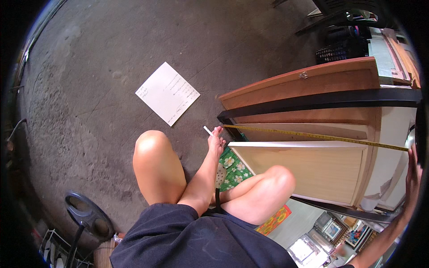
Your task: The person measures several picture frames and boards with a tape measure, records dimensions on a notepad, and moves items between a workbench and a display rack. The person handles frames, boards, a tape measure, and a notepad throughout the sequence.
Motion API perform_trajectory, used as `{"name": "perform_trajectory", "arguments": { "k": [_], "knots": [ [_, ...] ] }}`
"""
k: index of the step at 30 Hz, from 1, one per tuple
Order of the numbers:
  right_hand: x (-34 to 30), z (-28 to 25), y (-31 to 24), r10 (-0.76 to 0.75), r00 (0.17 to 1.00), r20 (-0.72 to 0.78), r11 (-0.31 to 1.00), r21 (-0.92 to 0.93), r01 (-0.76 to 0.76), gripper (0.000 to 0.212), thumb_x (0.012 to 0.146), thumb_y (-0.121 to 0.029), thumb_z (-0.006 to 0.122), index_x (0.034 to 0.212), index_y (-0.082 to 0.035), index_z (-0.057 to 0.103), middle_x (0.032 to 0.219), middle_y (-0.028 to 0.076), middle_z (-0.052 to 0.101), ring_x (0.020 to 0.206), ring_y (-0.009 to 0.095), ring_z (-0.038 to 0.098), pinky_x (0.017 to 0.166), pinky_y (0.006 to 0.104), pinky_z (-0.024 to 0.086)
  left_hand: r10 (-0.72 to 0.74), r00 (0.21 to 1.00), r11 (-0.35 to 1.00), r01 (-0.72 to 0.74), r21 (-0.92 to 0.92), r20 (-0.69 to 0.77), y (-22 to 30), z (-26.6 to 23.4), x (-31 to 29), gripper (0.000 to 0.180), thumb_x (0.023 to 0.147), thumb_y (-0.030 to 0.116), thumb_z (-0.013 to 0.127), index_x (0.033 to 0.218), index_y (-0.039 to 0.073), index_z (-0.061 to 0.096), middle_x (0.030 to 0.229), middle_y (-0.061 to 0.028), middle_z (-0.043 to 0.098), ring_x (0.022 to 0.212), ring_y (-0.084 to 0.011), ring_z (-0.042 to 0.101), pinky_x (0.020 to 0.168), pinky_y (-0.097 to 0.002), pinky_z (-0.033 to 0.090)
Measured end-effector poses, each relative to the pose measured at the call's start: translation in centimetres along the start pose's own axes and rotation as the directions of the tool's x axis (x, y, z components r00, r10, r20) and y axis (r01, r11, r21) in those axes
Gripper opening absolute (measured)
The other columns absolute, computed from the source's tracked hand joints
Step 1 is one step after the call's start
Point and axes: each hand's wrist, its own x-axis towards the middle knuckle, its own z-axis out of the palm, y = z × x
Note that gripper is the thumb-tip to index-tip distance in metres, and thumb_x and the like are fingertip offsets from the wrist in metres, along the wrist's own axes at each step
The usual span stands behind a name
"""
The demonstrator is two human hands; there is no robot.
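Note:
A yellow tape measure (pixel 313 135) is stretched out from left to right along a black frame bar (pixel 321 102). At its left end is my left hand (pixel 216 140), its fingertips pinched at the tape's tip near the bar's corner. A slim white stick, perhaps a pen (pixel 208 130), juts from the same hand. My right hand (pixel 414 158) is at the far right rim, closed by the tape's other end; the view's edge partly hides it. Below the tape leans a pale wooden panel (pixel 304 172) with a white edge. Behind the bar stands a reddish-brown wooden panel (pixel 304 82).
A white sheet with handwriting (pixel 167 94) lies on the grey concrete floor (pixel 98 76). Green flowered cloth (pixel 234 167) shows beside my bent knees. A dark round-headed stand (pixel 89 216) is at lower left, a black basket (pixel 330 54) at upper right.

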Motion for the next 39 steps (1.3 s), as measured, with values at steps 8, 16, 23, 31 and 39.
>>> {"name": "perform_trajectory", "arguments": {
  "k": [8, 16, 23, 31, 39],
  "knots": [
    [-1.7, 4.0, 3.7, 0.069, 0.997, 0.045, 0.996, 0.049, -0.071, 0.045, 0.097, -0.013, 0.055, 0.140, -0.021, 0.048, 0.133, 0.007, 0.058, 0.097, 0.019, 0.069, 0.075, 0.0312, 0.059, 0.043, 0.999, 0.998, -0.043, 0.051, -0.013, -0.6, 1.2, -0.3, 0.032, 0.092, 0.022, 0.066, 0.123, 0.019, 0.059, 0.097, -0.0013, 0.069, 0.045, -0.0049, 0.036, 0.042, -0.0235, 0.038],
    [-0.6, -1.6, -2.1, 0.020, 0.997, -0.075, 1.000, -0.021, -0.021, 0.026, 0.092, -0.013, 0.059, 0.117, -0.007, 0.061, 0.122, 0.014, 0.059, 0.115, 0.029, 0.057, 0.095, 0.0399, 0.048, 0.040, 0.999, 0.998, -0.039, 0.053, -0.022, -3.1, 1.9, 0.2, 0.037, 0.091, 0.021, 0.068, 0.126, 0.019, 0.059, 0.097, 0.0013, 0.066, 0.050, -0.0063, 0.040, 0.045, -0.0233, 0.041],
    [6.1, -7.5, -4.4, -0.151, 0.900, -0.408, 0.981, 0.050, 0.187, 0.009, 0.078, -0.020, 0.065, 0.074, -0.012, 0.064, 0.081, 0.005, 0.058, 0.087, 0.024, 0.058, 0.090, 0.0407, 0.042, 0.066, 0.961, 0.988, -0.025, -0.152, 0.270, -0.9, 0.7, 6.7, 0.022, 0.096, 0.016, 0.057, 0.117, 0.015, 0.054, 0.070, -0.0022, 0.053, 0.043, -0.0116, 0.041, 0.036, -0.0240, 0.037],
    [1.3, -6.3, 6.9, -0.139, 0.903, -0.407, 0.990, -0.046, 0.132, 0.012, 0.078, -0.021, 0.069, 0.070, -0.014, 0.063, 0.075, 0.003, 0.056, 0.082, 0.021, 0.058, 0.085, 0.0382, 0.041, 0.146, 0.978, 0.989, -0.146, -0.012, 0.148, -1.4, 0.5, 5.3, 0.020, 0.096, 0.013, 0.059, 0.116, 0.012, 0.055, 0.073, 0.0024, 0.047, 0.047, -0.0065, 0.034, 0.038, -0.0189, 0.030],
    [3.5, -13.1, 20.3, -0.057, 0.957, -0.283, 0.951, -0.306, -0.034, 0.013, 0.081, -0.027, 0.063, 0.074, -0.020, 0.071, 0.070, 0.001, 0.063, 0.074, 0.020, 0.061, 0.078, 0.0407, 0.036, 0.242, 0.933, 0.969, -0.246, -0.016, 0.267, -0.5, -0.1, 6.5, 0.013, 0.097, 0.017, 0.057, 0.110, 0.013, 0.055, 0.065, 0.0020, 0.047, 0.042, -0.0083, 0.037, 0.036, -0.0208, 0.035]
  ]
}}
